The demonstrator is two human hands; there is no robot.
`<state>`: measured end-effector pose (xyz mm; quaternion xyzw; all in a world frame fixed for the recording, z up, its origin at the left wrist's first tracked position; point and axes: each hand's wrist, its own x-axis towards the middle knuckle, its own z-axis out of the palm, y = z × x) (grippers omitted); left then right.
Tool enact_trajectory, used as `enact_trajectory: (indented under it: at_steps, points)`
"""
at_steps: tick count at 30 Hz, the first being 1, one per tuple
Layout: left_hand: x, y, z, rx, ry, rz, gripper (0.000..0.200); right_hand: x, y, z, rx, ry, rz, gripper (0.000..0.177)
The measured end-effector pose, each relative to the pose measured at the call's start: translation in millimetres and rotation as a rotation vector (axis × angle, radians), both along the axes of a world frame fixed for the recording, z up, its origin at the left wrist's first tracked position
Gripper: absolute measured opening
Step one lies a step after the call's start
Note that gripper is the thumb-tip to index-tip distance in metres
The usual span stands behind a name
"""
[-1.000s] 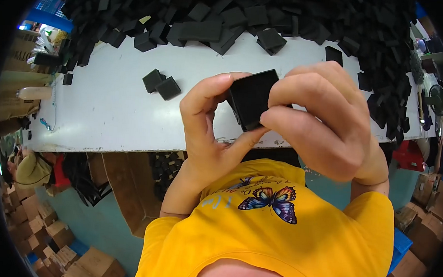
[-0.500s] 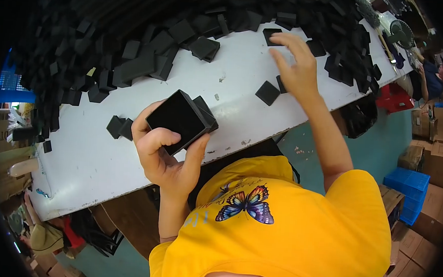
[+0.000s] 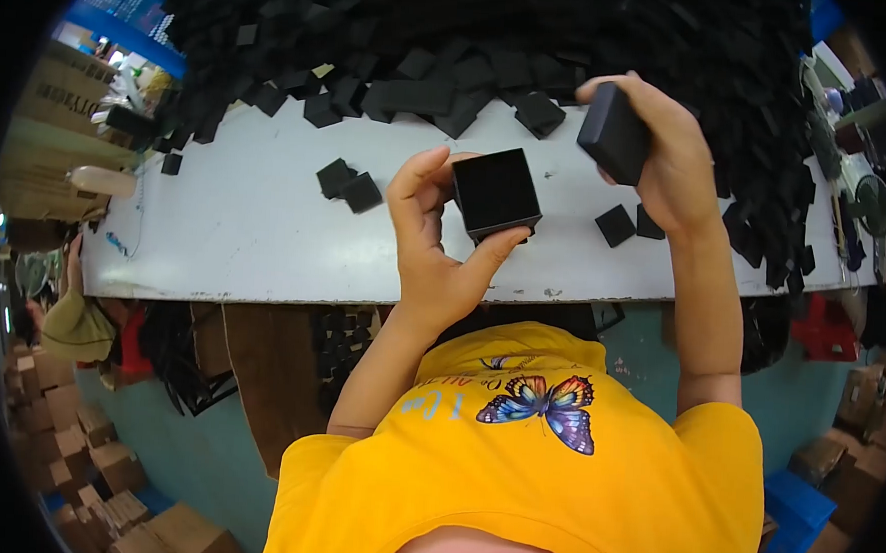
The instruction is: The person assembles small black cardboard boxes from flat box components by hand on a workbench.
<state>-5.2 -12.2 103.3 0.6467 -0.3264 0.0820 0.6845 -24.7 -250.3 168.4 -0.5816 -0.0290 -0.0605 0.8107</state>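
Note:
A square black box [image 3: 498, 191] is gripped between the fingers and thumb of my left hand [image 3: 440, 241], its dark face turned up toward me. Part of another black piece shows beneath it. My right hand [image 3: 675, 158], raised at the right above the white table [image 3: 265, 237], is closed on a flat black block [image 3: 614, 133]. Below that hand a small black square [image 3: 616, 226] lies on the table, with a second one [image 3: 650, 222] beside it. Two more small black pieces [image 3: 349, 185] lie left of my left hand.
A large heap of black boxes [image 3: 456, 37] covers the far side of the table. The table's front edge [image 3: 262, 297] runs close to my body. At the right are a fan [image 3: 873, 206] and a red stool [image 3: 825, 329]. A person's arm [image 3: 74, 265] shows at the far left.
The view has turned. My right hand has closed on a flat black block and lifted it from the table. My left hand still holds its box, now turned more squarely.

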Motion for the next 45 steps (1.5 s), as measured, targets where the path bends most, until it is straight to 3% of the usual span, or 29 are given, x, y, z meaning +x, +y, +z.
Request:
enact_trajectory:
  at_steps: [2,4,6,7,9,12,15,18,26,28,31,34,39,45]
  points:
    - [-3,1,5,0.002,0.097,-0.007,0.093,19,15,15,-0.029,0.102,0.226,0.036]
    - [-4,4,2,0.080,0.072,0.031,0.098,42,37,7,-0.221,0.136,0.241,0.034]
    - [-3,8,2,0.165,-0.031,0.126,0.094,61,46,-11,-0.338,0.118,0.094,0.031]
    - [-4,6,0,0.071,0.111,0.055,0.093,58,59,14,-0.336,0.154,0.231,0.029]
    - [0,5,1,0.040,0.084,0.023,0.090,64,61,19,-0.521,0.130,0.296,0.031]
    - [-2,-1,6,0.014,0.082,-0.010,0.089,61,58,24,-0.911,-0.121,0.206,0.034]
    - [-8,2,20,0.029,0.160,-0.047,0.087,53,67,34,-0.957,-0.249,0.234,0.024]
    - [-7,3,14,0.034,-0.036,0.064,0.087,44,75,41,-1.056,-0.423,0.192,0.021]
    - [-7,5,14,0.069,-0.148,0.004,0.083,8,79,57,-1.270,-0.428,0.170,0.017]
    - [-10,6,14,0.104,-0.085,-0.020,0.082,-1,81,60,-1.305,-0.396,0.188,0.025]
    - [-2,6,14,0.058,-0.089,0.016,0.080,-17,83,45,-1.487,-0.654,0.047,0.044]
    - [0,7,14,0.062,-0.092,0.018,0.077,-12,77,33,-1.463,-0.625,0.156,0.058]
    - [-2,7,12,0.020,-0.128,-0.005,0.071,-12,68,16,-1.667,-0.821,0.026,0.066]
    - [6,4,8,0.129,-0.224,0.041,0.063,-13,74,21,-1.752,-0.744,0.005,0.085]
